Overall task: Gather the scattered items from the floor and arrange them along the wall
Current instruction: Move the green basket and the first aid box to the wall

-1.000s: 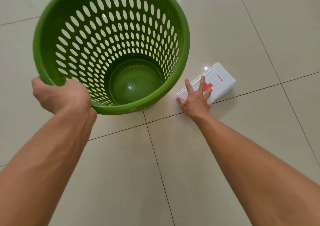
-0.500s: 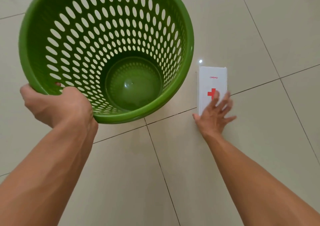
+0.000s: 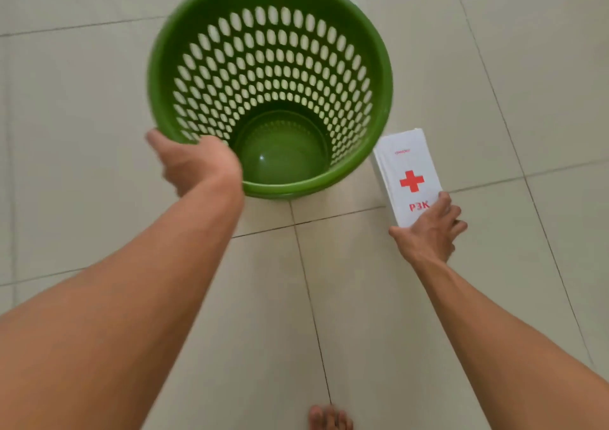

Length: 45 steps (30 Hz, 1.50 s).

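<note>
Green basket [image 3: 382, 77] held by its near rim in the closed left hand [image 3: 197, 162], empty inside; white first-aid box [image 3: 410, 179] gripped at its near end by the right hand [image 3: 428, 232], just beside the basket above the tiled floor [image 3: 527, 67]. Best to keep thumb and fingers on opposite sides of the box, as smooth card probably slips. No wall visible, so carry both level, then set them down side by side against it.
</note>
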### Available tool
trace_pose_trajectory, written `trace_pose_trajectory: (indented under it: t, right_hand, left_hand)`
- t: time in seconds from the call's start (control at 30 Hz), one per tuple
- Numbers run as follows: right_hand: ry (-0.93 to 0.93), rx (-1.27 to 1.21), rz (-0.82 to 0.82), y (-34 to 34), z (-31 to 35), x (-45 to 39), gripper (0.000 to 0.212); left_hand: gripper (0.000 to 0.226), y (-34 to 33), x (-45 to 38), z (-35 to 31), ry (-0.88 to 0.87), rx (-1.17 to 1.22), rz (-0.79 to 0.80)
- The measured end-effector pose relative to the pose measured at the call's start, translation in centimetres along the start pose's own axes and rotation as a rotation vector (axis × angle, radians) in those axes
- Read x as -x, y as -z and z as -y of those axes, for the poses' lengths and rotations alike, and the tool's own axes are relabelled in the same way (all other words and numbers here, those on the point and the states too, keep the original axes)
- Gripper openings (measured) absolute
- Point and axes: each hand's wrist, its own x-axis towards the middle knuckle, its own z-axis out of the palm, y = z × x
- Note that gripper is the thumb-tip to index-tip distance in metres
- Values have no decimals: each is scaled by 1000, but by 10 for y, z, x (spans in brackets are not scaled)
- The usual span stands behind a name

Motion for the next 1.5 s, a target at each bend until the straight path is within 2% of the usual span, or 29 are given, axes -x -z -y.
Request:
trace_pose_trajectory:
  t: [0.2, 0.43, 0.73, 1.0, 1.23, 1.5]
  right_hand:
    - [145, -14, -3, 43, 30, 61, 105]
    - [218, -91, 4, 52, 71, 146, 105]
    - [450, -105, 172, -4, 141, 304, 103]
    - [673, -104, 320, -61, 208, 443, 102]
    - [817, -67, 402, -105, 244, 526, 106]
    - [891, -31, 467, -153, 274, 586, 105]
  left_hand:
    - [52, 54, 12, -10, 204, 143, 86]
    - [53, 186, -45, 27, 225, 219, -103]
    - [59, 389, -165, 100, 287, 363, -308]
    - [51, 534, -238, 166, 303, 371, -374]
    - [54, 621, -301, 201, 365, 489, -459]
    - [52, 676, -390, 220, 420, 564, -501]
